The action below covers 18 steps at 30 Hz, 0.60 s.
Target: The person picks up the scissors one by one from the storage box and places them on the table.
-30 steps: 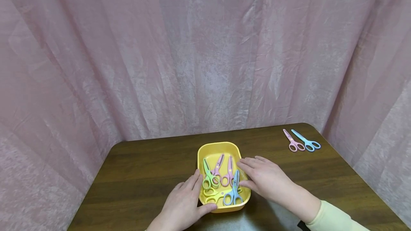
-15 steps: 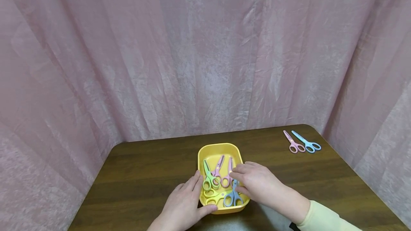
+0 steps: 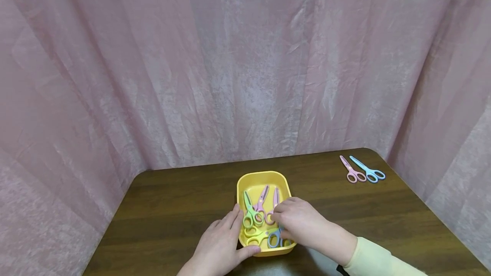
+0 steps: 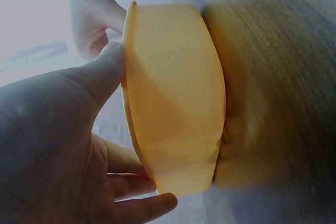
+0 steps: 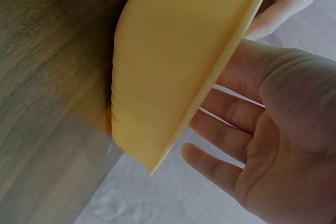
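Observation:
A yellow rectangular tray [image 3: 262,177] holds several pairs of small scissors. My left hand [image 3: 219,242] rests along its left side, straight fingers at the side rim and thumb on the front rim. My right hand [image 3: 304,223] reaches over the right rim, fingertips low inside, covering the blades of the blue scissors [image 3: 273,239]; I cannot tell whether they pinch it. Green scissors [image 3: 250,211] lie at the left, beside two pink pairs, one pink pair [image 3: 262,197] left of the other [image 3: 276,197]. Yellow scissors [image 3: 256,237] lie at the front, partly under the blue pair.
Pink scissors [image 3: 350,171] and light blue scissors [image 3: 367,169] lie side by side at the table's back right corner. The brown wooden table [image 3: 168,208] has a rounded back edge, with a pink curtain [image 3: 245,76] hanging behind it and at both sides.
My right hand has moved left and forward-down from the tray's right rim, over the blue scissors, hiding their blades. My left hand and the tray have stayed in place.

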### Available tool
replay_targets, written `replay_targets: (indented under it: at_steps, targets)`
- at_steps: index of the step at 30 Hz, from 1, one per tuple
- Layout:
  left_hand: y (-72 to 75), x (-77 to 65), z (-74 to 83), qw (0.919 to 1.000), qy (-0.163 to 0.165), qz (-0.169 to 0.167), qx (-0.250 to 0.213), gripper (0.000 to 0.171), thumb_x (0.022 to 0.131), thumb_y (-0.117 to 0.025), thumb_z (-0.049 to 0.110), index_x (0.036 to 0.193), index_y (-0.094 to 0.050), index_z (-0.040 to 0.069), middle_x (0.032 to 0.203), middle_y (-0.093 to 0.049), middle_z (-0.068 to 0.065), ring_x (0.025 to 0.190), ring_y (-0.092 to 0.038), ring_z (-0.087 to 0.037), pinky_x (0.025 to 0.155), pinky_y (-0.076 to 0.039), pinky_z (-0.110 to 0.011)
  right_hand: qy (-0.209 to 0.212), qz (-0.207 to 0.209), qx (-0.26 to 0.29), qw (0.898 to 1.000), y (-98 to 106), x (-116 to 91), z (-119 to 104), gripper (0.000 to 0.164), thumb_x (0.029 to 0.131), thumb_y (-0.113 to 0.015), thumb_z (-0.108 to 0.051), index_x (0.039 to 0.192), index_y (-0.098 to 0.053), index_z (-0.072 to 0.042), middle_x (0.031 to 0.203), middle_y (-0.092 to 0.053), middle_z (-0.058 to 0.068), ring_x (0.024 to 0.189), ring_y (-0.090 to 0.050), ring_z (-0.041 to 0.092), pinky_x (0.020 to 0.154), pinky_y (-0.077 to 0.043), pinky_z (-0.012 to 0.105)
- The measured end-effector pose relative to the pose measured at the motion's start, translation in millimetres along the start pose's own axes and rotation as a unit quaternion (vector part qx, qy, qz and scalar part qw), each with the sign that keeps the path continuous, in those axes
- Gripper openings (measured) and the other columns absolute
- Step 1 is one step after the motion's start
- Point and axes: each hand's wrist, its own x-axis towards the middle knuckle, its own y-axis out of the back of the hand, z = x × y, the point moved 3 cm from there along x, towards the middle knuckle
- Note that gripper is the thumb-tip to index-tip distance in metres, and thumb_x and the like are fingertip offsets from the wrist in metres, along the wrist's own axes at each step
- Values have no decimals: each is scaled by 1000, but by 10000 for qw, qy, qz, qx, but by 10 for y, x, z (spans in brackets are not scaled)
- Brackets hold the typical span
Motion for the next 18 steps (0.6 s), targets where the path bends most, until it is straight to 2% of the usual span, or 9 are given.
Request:
replay_targets:
  at_steps: [7, 12, 18]
  targets:
    - [-21, -3, 5, 9999, 39, -125, -49, 106, 97, -65, 79, 163, -49, -3, 171, -45, -20, 147, -56, -31, 111, -53, -54, 7, -330, -351, 9988, -103, 59, -26, 39, 66, -103, -42, 92, -79, -23, 78, -58, -13, 75, -58, 11, 84, -53, 34]
    - [-8, -8, 0, 10000, -31, -8, -22, 108, 97, -64, 81, 163, -49, -4, 169, -46, -21, 145, -58, -32, 108, -55, -55, -4, -628, -474, 9969, -162, 90, -37, 44, 64, -103, -48, 92, -78, -24, 77, -58, -12, 72, -55, 10, 81, -52, 34]
    - [10, 7, 4, 10000, -9, 19, -5, 108, 97, -64, 81, 163, -48, -3, 171, -45, -20, 145, -58, -32, 108, -54, -55, -53, -594, -586, 9965, -191, 112, -31, 44, 60, -103, -45, 88, -76, -25, 75, -57, -10, 69, -55, 11, 74, -49, 32]
